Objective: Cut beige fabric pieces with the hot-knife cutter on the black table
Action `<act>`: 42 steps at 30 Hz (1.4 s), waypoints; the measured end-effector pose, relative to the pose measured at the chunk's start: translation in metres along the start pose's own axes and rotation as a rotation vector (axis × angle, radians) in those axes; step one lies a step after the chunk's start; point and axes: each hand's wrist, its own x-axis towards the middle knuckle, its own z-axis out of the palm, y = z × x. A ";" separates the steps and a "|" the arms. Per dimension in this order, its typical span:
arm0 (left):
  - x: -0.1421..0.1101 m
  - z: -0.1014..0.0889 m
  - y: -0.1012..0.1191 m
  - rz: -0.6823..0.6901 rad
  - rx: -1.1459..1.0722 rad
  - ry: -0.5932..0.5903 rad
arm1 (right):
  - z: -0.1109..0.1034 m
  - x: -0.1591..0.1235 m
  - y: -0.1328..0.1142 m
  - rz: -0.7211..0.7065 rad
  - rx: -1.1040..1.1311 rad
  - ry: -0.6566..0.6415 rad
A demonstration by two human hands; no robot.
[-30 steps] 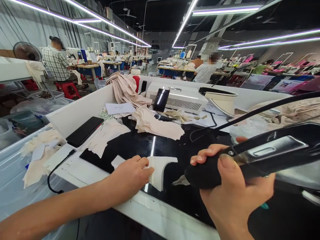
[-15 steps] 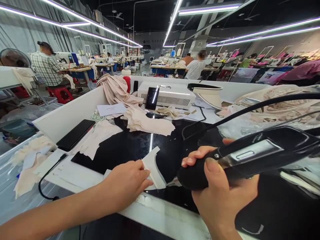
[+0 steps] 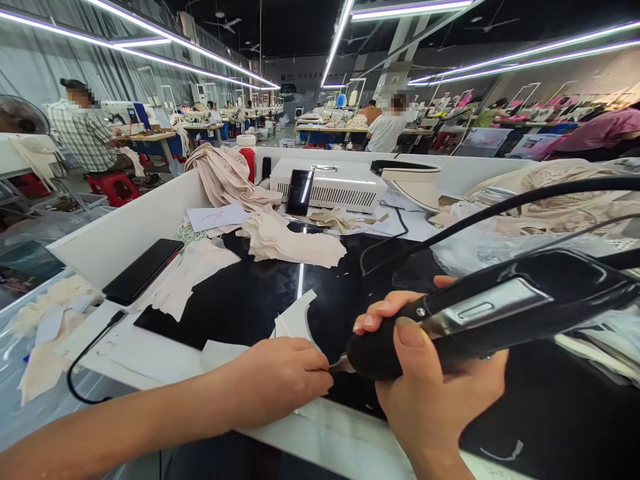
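My left hand point(image 3: 285, 380) is closed low over the black work surface, its fingertips pinched at the lower right corner of a curved white cloth piece point(image 3: 296, 319). The hand covers much of that piece. My right hand point(image 3: 425, 373) wraps round a black hand-held electric tool point(image 3: 480, 310) with a silver plate on its side and a rounded black end. That rounded end is just right of my left fingertips. A small pale scrap point(image 3: 343, 365) shows between the fingertips and the tool; the tool's working tip is hidden.
Pale cut cloth point(image 3: 290, 240) lies stacked behind, with more cloth point(image 3: 187, 277) to the left. A phone point(image 3: 143, 270) rests at the left edge. A white vented box point(image 3: 330, 183) and sun visor point(image 3: 413, 180) stand at the back. A thick cable point(image 3: 500, 210) arches over the right side.
My left hand has slid right along the cloth piece to its lower right corner, near the tool. My right hand keeps its hold on the tool. The view has shifted slightly.
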 end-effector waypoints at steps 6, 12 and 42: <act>-0.010 0.006 -0.012 -0.042 -0.055 0.079 | 0.001 0.001 0.001 0.005 0.000 0.011; -0.012 0.005 -0.016 0.005 0.061 0.143 | -0.001 0.000 0.000 0.004 0.026 -0.002; -0.019 0.005 -0.011 -0.075 0.036 0.104 | 0.010 0.009 -0.004 0.048 0.042 0.044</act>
